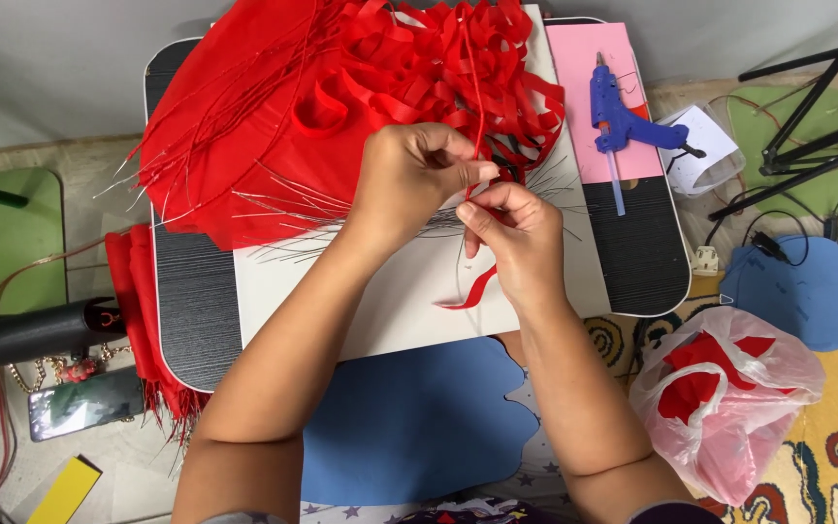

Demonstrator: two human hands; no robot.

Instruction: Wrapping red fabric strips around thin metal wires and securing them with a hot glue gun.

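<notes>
My left hand [409, 180] pinches a long red ribbon strip [478, 107] that runs up over the pile. Just below it, my right hand [516, 238] grips the same strip, whose loose end [472, 291] curls down onto the white board [400, 301]. Behind the hands lies a heap of looped red ribbons [419, 58] and folded red fabric [244, 126]. Several thin metal wires [293, 243] fan out under the fabric, partly hidden by my left wrist.
A small black table [191, 301] carries the board. A blue glue gun [618, 116] rests on pink paper [594, 58] at the right. A plastic bag with red pieces [725, 398], blue foam shapes [409, 427] and a phone [84, 403] lie on the floor.
</notes>
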